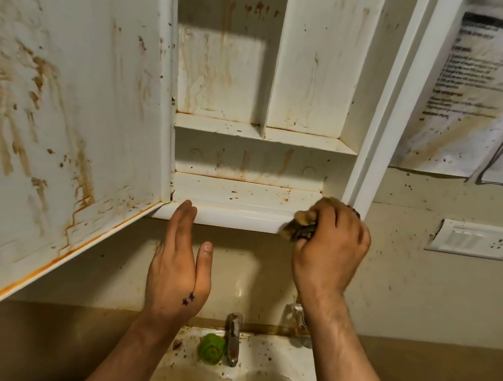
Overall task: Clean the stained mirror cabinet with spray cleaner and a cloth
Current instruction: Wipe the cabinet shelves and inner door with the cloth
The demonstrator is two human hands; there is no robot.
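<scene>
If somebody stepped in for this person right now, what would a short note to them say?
Right hand: closed on a soiled cloth, pressed to the right end of the cabinet's bottom front edge.
Left hand: open, holding nothing, fingers touching that edge near the door.
Door is swung open. No spray cleaner in view.
Done: the front edge looks mostly white.
Left: brown streaks on the door's inside, the back panels and the shelves.

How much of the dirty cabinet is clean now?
The front lip looks mostly white already. The right hand presses a cloth on its right end while the left hand steadies underneath. The open door and back panels remain streaked brown.
</scene>
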